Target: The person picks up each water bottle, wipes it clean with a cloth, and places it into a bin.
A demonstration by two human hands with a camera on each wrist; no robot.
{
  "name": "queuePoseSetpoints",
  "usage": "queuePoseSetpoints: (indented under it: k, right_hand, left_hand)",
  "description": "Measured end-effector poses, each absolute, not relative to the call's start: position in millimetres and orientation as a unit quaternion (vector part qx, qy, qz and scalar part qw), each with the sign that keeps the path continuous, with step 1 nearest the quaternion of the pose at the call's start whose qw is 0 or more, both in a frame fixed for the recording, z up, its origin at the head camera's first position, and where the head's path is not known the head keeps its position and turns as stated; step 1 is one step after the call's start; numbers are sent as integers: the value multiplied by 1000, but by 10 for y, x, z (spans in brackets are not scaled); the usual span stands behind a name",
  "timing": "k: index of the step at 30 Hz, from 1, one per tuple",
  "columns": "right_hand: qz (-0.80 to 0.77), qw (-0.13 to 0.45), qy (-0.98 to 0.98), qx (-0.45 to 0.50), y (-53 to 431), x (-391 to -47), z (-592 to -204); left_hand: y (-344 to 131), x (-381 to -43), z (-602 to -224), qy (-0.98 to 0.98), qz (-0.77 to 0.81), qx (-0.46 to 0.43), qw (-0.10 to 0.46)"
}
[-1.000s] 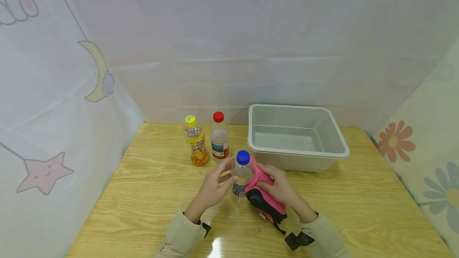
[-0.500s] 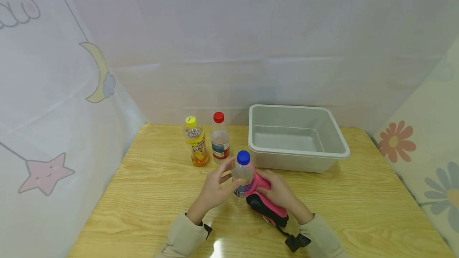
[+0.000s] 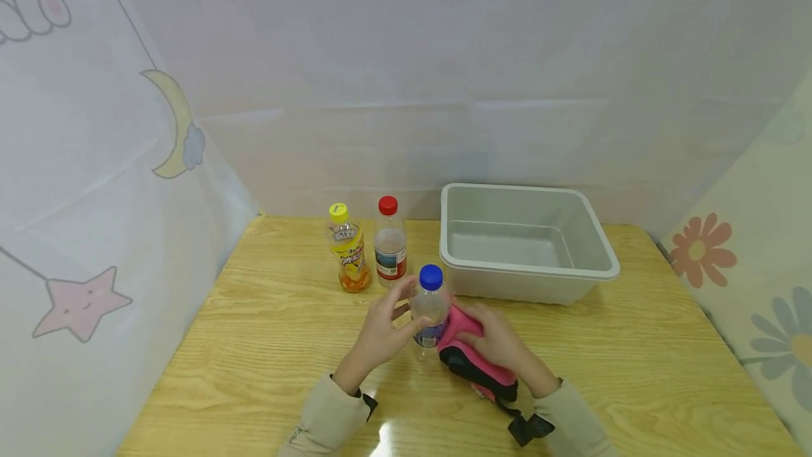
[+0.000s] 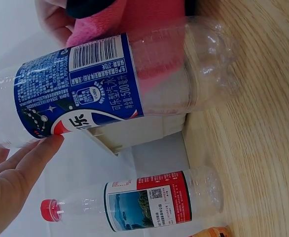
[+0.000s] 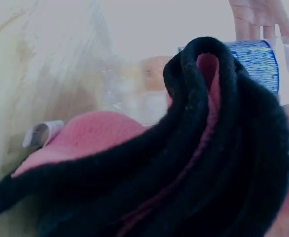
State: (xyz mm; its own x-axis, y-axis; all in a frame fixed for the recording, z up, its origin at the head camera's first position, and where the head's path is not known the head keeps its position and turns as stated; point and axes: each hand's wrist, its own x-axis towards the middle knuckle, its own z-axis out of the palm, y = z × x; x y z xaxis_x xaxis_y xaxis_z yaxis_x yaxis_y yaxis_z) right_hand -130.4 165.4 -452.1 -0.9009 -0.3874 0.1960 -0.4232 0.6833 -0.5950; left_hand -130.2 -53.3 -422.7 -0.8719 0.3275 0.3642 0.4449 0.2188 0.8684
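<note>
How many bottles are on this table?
3: the blue-capped bottle at the left hand, the red-capped bottle behind it, and the yellow-capped bottle left of the red one. Anything behind the gray bin would be hidden.

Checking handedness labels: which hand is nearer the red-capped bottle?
Left. The left hand is just in front of the red-capped bottle; the right hand is farther right, holding the pink-and-black cloth.

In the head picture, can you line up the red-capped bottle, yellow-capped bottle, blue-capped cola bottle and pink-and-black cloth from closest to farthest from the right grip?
1. Pink-and-black cloth: held in the right grip.
2. Blue-capped cola bottle: just to the left.
3. Red-capped bottle: farther back, left.
4. Yellow-capped bottle: farthest left.
</note>
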Motion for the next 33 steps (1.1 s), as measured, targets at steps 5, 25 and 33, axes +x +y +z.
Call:
queuePoseSetpoints:
  k: [5,25,33]
  right_hand:
    - [343,47,-912,221,1690,-1273,-4413]
    - [339,166,-885,274,1790,-1177,-3957]
    - [340,174,-879,284,1795,-1174,-3836]
  left_hand:
    - [-527,-1200,-3996,-780,-574,-247,37]
    - [-580,-1200,-3858,-783,-554,-282,10]
    - [-646,-1189,-3831,-790,-538,-294,-9]
